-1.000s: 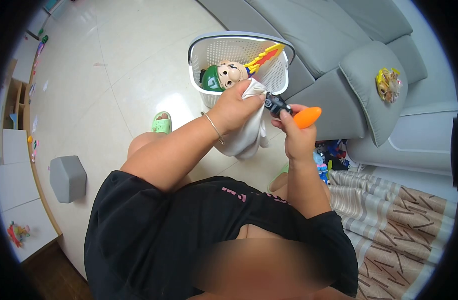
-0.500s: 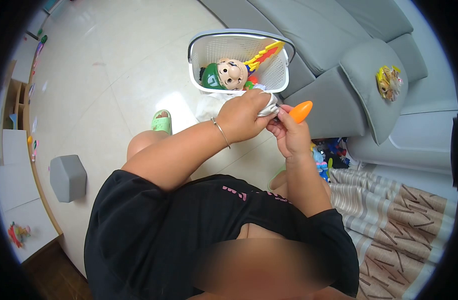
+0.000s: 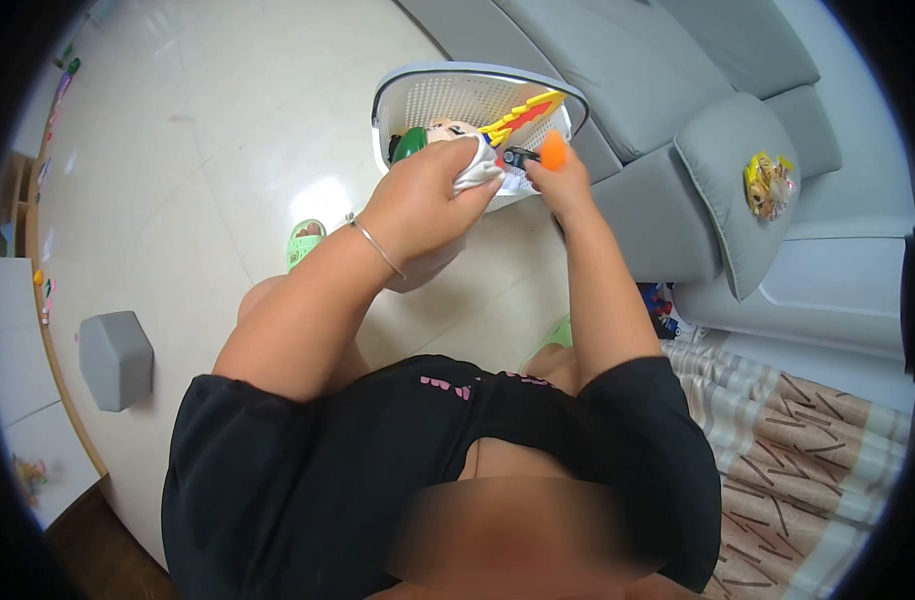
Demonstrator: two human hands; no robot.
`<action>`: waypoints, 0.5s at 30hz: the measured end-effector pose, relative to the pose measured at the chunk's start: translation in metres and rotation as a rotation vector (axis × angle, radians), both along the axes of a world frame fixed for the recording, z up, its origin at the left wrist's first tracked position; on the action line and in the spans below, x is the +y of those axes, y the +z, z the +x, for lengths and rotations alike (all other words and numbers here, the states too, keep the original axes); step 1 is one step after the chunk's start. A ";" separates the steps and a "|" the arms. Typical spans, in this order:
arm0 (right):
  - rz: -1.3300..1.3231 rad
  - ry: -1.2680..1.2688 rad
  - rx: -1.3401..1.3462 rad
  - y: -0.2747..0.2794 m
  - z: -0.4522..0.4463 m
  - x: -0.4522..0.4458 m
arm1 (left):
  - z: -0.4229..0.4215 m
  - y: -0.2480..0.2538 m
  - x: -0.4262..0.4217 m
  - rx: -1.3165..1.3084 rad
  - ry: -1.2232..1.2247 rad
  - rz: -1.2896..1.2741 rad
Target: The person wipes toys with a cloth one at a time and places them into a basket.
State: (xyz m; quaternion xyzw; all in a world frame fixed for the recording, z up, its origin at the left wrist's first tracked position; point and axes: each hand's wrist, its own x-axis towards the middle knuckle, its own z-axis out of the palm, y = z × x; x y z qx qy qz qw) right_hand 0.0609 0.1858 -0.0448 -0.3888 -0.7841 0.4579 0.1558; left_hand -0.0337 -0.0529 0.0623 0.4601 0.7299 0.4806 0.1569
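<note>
My left hand (image 3: 423, 200) is closed round a white cloth (image 3: 478, 168), part of which hangs below the wrist. My right hand (image 3: 563, 188) grips an orange toy (image 3: 553, 151) with a rounded end. A small dark piece (image 3: 521, 157) shows at its fingertips; whether it belongs to the orange toy I cannot tell. Both hands are over the near rim of a white perforated basket (image 3: 428, 95). Inside lie a cartoon-faced toy with a green cap (image 3: 410, 145), partly hidden by my left hand, and a yellow-and-red jagged toy (image 3: 526, 117).
A grey sofa (image 3: 618, 80) stands right of the basket, with a yellow packet (image 3: 770, 186) on its cushion. A grey hexagonal stool (image 3: 116, 360) is on the left floor. A striped curtain (image 3: 798, 430) hangs at right. Dark toys (image 3: 663, 308) lie near the sofa's foot.
Both hands have moved forward from in front of the basket to above its near rim, carrying the cloth and the orange toy. The hands are slightly further apart.
</note>
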 end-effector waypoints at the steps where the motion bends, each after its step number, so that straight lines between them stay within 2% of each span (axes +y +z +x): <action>1: 0.194 0.088 -0.191 -0.004 -0.013 0.006 | 0.000 0.000 -0.001 0.115 0.025 -0.035; 2: 0.195 0.086 -0.192 -0.009 -0.022 0.012 | -0.001 0.000 -0.003 0.114 0.023 -0.034; 4: 0.278 0.208 -0.507 -0.009 -0.043 0.014 | -0.004 0.005 -0.004 0.141 0.048 -0.114; 5: 0.287 0.187 -0.598 -0.021 -0.051 0.019 | -0.005 0.009 -0.005 0.142 0.050 -0.115; 8: 0.353 0.303 -0.709 -0.081 -0.065 0.054 | -0.010 0.013 -0.008 0.009 0.076 -0.059; 10: 0.355 0.327 -0.710 -0.086 -0.070 0.057 | -0.015 0.007 -0.007 0.021 0.080 0.040; 12: 0.375 0.223 -0.776 -0.089 -0.068 0.061 | -0.016 0.006 -0.008 -0.033 0.072 0.054; 15: 0.410 0.162 -0.740 -0.081 -0.067 0.067 | -0.020 0.009 -0.008 -0.077 0.057 0.061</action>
